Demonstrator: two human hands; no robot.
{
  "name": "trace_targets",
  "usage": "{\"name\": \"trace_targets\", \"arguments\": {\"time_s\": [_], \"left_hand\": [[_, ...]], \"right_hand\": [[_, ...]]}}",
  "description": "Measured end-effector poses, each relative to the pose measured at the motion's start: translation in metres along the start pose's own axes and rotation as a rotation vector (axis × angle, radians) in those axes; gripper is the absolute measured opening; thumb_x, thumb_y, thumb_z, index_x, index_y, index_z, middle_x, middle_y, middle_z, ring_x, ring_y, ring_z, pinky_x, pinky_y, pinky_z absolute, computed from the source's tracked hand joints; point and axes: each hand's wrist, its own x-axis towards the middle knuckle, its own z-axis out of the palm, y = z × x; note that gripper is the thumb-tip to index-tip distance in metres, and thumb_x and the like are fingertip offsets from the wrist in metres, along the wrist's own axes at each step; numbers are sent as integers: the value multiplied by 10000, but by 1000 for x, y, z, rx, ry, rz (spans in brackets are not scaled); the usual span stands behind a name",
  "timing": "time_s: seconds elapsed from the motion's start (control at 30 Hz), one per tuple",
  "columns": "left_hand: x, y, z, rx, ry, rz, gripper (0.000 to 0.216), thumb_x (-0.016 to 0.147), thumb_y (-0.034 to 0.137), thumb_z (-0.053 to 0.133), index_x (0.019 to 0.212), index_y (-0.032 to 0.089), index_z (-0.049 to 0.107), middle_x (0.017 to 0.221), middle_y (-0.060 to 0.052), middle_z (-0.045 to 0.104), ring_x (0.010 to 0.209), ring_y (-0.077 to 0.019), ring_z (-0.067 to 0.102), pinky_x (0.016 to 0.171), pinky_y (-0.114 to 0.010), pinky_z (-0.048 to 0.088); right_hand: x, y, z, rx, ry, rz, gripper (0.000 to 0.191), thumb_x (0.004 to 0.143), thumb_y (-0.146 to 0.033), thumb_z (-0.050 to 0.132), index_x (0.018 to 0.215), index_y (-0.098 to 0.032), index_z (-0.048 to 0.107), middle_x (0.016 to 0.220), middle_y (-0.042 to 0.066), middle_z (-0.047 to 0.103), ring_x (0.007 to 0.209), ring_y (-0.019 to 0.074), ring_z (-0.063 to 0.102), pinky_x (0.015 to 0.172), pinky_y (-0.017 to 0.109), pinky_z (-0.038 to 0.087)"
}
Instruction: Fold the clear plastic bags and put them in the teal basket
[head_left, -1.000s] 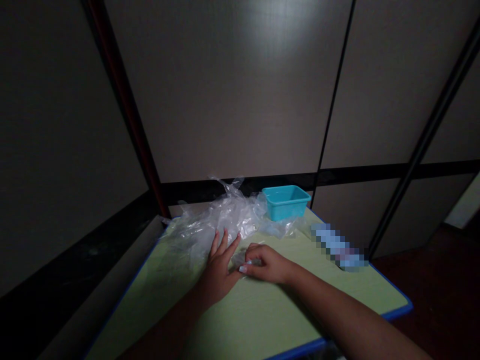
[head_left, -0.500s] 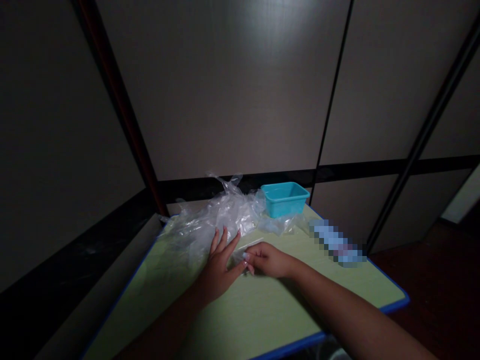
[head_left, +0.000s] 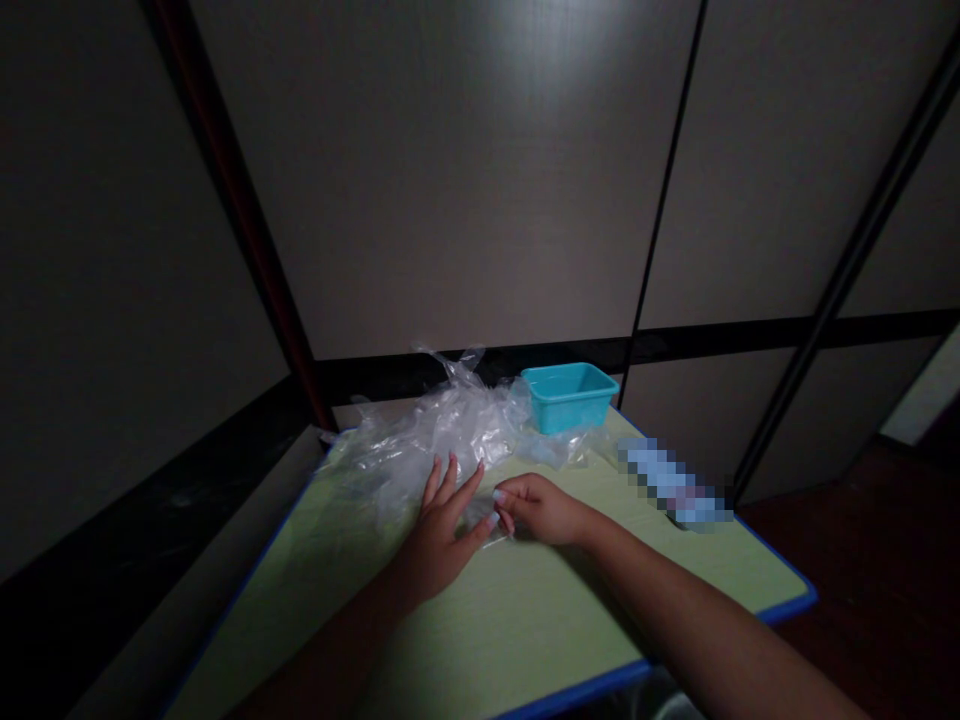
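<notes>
1 head-worn view, from above and near a green table [head_left: 525, 620], facing forward and down, tall panels [head_left: 465, 200] beyond

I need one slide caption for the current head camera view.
Spread left hand and curled right hand beside clear plastic on a pale-green table, turquoise tub beyond.

The person's left forearm [head_left: 337, 640] and right forearm [head_left: 697, 612] are bare and smooth, tapering toward the wrists. The left hand [head_left: 441, 540] and right hand [head_left: 546, 512] are bare as well, with slim fingers, pinkish fingernails on the left, and pale, whitish, glossy thumbnails [head_left: 499, 496].
</notes>
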Motion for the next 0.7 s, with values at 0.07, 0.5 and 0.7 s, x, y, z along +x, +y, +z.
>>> {"name": "trace_targets", "arguments": {"time_s": [0.07,0.5,0.7], "left_hand": [[0,0,-1,-10,8,-19,518,855,347,456,1343,207,355,1464,-134,170,1341,-305,1,1024,-518,216],[9,-5,-11,-201,334,-112,195,823,348,461,911,244,599,1146,-32,576,1217,-233,384,1032,-461,261],[10,-12,-6,-356,310,-176,193,777,330,524,923,235,606,1213,-55,529,1191,-223,419,995,-430,321]], "right_hand": [[1,2,-8,-31,111,-6,557,824,-622,353,555,-153,488,547,-6,497,522,93,438,586,235,364],[3,19,-32,-253,462,47,538,849,-587,325,563,-168,501,525,-3,517,520,104,467,568,238,363],[1,20,-31,-133,328,80,446,798,-539,477,595,-145,529,527,-17,506,484,83,435,486,211,326]]}}
